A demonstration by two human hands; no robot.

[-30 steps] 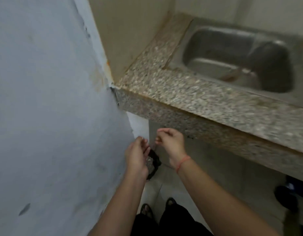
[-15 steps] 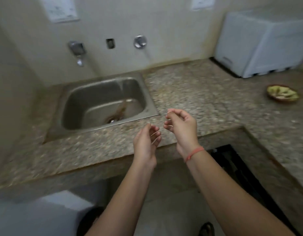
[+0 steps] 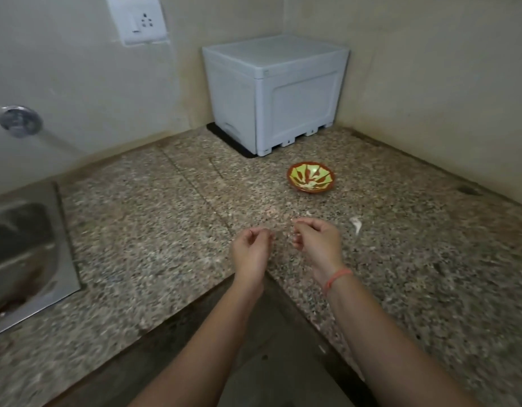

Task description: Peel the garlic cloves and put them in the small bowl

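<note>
A: Hands?
B: Left hand [image 3: 251,251] & right hand [image 3: 317,245] are side by side, apart, low over the counter [image 3: 154,230]. Both have fingers curled in, tips drawn toward the thumb. Can't tell if either pinches anything, too blurry. There's a red thread [image 3: 337,278] on the right wrist.
A: Bowl?
B: The small bowl [image 3: 311,177] is round and shallow w/ a brown rim and yellow-green inside w/ brown streaks. It sits on the counter beyond the right hand, near the white box [image 3: 274,92] but not touching it.
A: Garlic?
B: A pale curved garlic piece [image 3: 355,224] lies on the stone just right of the right hand. Clove or peel, can't tell. A small pale fleck [image 3: 308,213] lies btwn hand & bowl.
A: Surfaces, edges?
B: Speckled granite, L-shaped, w/ its inner corner under the wrists. A steel sink [image 3: 33,259] is set in at far left, well apart. The ribbed plastic box stands in the wall corner.
</note>
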